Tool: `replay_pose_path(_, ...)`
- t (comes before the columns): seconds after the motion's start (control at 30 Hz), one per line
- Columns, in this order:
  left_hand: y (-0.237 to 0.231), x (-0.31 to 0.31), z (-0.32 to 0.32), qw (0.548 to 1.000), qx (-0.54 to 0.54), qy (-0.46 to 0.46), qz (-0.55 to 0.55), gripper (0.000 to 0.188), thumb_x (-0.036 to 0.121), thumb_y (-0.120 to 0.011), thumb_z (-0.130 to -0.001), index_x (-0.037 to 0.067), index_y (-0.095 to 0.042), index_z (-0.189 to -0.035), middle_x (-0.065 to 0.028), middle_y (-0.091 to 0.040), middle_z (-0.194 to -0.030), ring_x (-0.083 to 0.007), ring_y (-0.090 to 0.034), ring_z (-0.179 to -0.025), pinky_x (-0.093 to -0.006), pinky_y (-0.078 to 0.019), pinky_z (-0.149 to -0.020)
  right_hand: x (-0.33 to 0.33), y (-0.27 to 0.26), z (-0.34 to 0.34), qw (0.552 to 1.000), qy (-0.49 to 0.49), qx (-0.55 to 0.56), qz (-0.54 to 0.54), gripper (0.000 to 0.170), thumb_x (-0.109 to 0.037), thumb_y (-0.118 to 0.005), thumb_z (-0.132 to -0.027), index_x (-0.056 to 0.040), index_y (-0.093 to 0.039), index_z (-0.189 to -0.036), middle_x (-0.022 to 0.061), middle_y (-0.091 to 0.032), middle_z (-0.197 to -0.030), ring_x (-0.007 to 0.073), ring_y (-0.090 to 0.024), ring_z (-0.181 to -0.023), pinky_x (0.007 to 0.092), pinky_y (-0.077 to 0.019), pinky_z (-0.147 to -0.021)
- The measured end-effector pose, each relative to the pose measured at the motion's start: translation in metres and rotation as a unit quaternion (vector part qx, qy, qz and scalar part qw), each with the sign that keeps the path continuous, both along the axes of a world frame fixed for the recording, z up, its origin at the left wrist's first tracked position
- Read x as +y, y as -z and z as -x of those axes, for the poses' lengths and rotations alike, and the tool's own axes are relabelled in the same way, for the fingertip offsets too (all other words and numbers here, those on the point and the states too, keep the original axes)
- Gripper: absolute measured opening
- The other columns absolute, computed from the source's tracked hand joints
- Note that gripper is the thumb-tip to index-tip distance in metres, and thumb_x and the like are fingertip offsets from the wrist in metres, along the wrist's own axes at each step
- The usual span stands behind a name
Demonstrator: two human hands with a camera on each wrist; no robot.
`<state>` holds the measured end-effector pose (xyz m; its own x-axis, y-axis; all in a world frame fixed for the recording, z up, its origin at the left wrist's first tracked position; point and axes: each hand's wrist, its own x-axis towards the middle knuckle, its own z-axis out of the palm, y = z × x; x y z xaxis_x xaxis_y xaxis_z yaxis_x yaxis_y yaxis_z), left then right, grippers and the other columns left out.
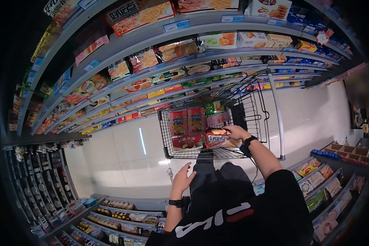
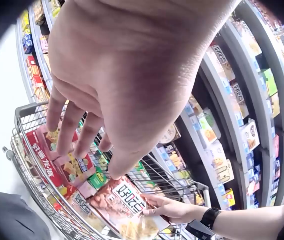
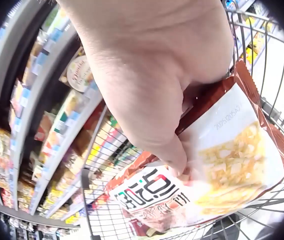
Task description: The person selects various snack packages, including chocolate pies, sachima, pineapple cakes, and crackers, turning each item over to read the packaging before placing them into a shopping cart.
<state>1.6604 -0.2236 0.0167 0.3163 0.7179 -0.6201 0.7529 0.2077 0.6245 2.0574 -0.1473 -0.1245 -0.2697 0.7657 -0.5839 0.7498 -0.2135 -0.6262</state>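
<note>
My right hand (image 1: pixel 238 133) grips a brown-and-white biscuit packet (image 1: pixel 218 140) by its edge, thumb over the printed front. In the right wrist view the packet (image 3: pixel 227 165) lies tilted within the wire basket's outline, the fingers behind it hidden. The shopping cart (image 1: pixel 165 139) also holds two red packs (image 1: pixel 178 123), a flat red box (image 1: pixel 186 142), a green pack (image 1: pixel 214 107) and a pink pack (image 1: pixel 219 119). Off the cart's near side, my left hand (image 1: pixel 182 178) hangs in the air with fingers extended, holding nothing; in its wrist view the left hand (image 2: pixel 117 75) overlaps the basket.
Long shelves (image 1: pixel 131 43) of packaged biscuits run along the cart's far side. Behind me stand more snack shelves (image 1: pixel 110 221), and a rack (image 1: pixel 41 176) is at the left. The cart's grey handle (image 1: pixel 277 119) is on the right, over pale floor tiles (image 1: pixel 123 164).
</note>
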Motion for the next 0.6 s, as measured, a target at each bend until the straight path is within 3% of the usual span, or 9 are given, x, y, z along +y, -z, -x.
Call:
replay_pose_path(0.07,0.005,0.011,0.017,1.0,0.016,-0.021,-0.001,0.058,0.037,-0.068,-0.094,0.009,-0.054,-0.144,-0.0201,-0.067,-0.13,-0.0384,-0.066,-0.116,-0.0453,-0.0521,-0.098,0.015,0.024,0.007,0.994,-0.034,-0.018,0.1,0.076,-0.019,-0.08,-0.079,-0.0234,-0.051,-0.149,0.0149,-0.066,-0.135,0.0354,-0.062,-0.124,0.0424,-0.0509,-0.103)
replay_pose_path(0.17,0.019,0.008,0.054,0.997,0.011,-0.074,0.002,0.057,0.031,-0.071,-0.095,0.003,-0.054,-0.141,-0.0224,-0.068,-0.125,-0.0354,-0.068,-0.111,-0.0417,-0.0536,-0.094,0.005,0.105,0.017,0.982,-0.089,-0.117,0.121,0.068,-0.021,-0.071,-0.084,-0.0289,-0.052,-0.149,0.0131,-0.058,-0.147,0.0332,-0.058,-0.131,0.0423,-0.0493,-0.107)
replay_pose_path(0.2,0.019,0.007,0.063,0.996,0.021,-0.086,0.012,0.056,0.029,-0.072,-0.094,0.003,-0.054,-0.141,-0.022,-0.069,-0.124,-0.0338,-0.069,-0.111,-0.0413,-0.0539,-0.093,0.0,0.116,0.018,0.987,-0.088,-0.098,0.096,0.066,-0.019,-0.069,-0.083,-0.0292,-0.054,-0.146,0.0131,-0.059,-0.145,0.0338,-0.059,-0.13,0.0425,-0.0503,-0.106)
replay_pose_path(0.33,0.04,-0.012,0.096,0.991,0.052,-0.106,0.061,0.057,0.033,-0.07,-0.095,0.006,-0.053,-0.142,-0.0225,-0.069,-0.123,-0.0349,-0.069,-0.109,-0.0411,-0.0534,-0.093,0.004,0.119,0.032,0.982,-0.058,-0.111,0.138,0.064,-0.014,-0.067,-0.081,-0.0252,-0.057,-0.143,0.0159,-0.062,-0.14,0.0346,-0.062,-0.126,0.0439,-0.052,-0.103)
replay_pose_path(0.4,0.044,-0.021,0.104,0.988,0.07,-0.105,0.092,0.057,0.034,-0.07,-0.096,0.006,-0.053,-0.142,-0.0222,-0.069,-0.123,-0.0336,-0.069,-0.109,-0.0402,-0.0533,-0.093,0.009,0.114,0.038,0.975,-0.037,-0.123,0.184,0.052,-0.018,-0.059,-0.089,-0.0223,-0.059,-0.14,0.018,-0.066,-0.133,0.0339,-0.065,-0.122,0.0446,-0.0513,-0.103)
replay_pose_path(0.47,0.049,-0.036,0.108,0.982,0.076,-0.12,0.126,0.057,0.035,-0.07,-0.097,0.006,-0.053,-0.143,-0.0196,-0.07,-0.122,-0.0303,-0.07,-0.108,-0.0383,-0.054,-0.092,-0.011,0.164,0.039,0.978,-0.011,-0.193,0.072,0.042,-0.016,-0.054,-0.093,-0.0202,-0.063,-0.134,0.0144,-0.063,-0.138,0.0323,-0.061,-0.127,0.0439,-0.0492,-0.104)
replay_pose_path(0.53,0.066,-0.057,0.12,0.977,0.039,-0.151,0.143,0.057,0.034,-0.071,-0.097,0.006,-0.053,-0.143,-0.0175,-0.07,-0.12,-0.0278,-0.07,-0.108,-0.0377,-0.0542,-0.093,-0.032,0.168,0.048,0.927,0.063,-0.328,-0.168,0.038,-0.012,-0.052,-0.093,-0.0188,-0.067,-0.127,0.0106,-0.058,-0.144,0.0304,-0.055,-0.133,0.0438,-0.0475,-0.106)
replay_pose_path(0.57,0.07,-0.063,0.123,0.973,0.04,-0.156,0.164,0.057,0.032,-0.072,-0.096,0.006,-0.053,-0.143,-0.0172,-0.07,-0.119,-0.0272,-0.07,-0.107,-0.0375,-0.0543,-0.093,-0.034,0.173,0.055,0.94,0.127,-0.293,-0.12,0.036,-0.013,-0.054,-0.091,-0.0177,-0.069,-0.124,0.0082,-0.052,-0.15,0.0301,-0.049,-0.139,0.0443,-0.0482,-0.105)
replay_pose_path(0.6,0.072,-0.069,0.126,0.969,0.043,-0.162,0.184,0.057,0.031,-0.073,-0.096,0.006,-0.053,-0.143,-0.017,-0.07,-0.118,-0.0267,-0.07,-0.106,-0.0373,-0.0544,-0.093,-0.049,0.202,0.054,0.949,0.175,-0.213,-0.156,0.038,-0.013,-0.057,-0.089,-0.0168,-0.068,-0.125,0.0122,-0.058,-0.142,0.0321,-0.056,-0.131,0.0442,-0.05,-0.103)
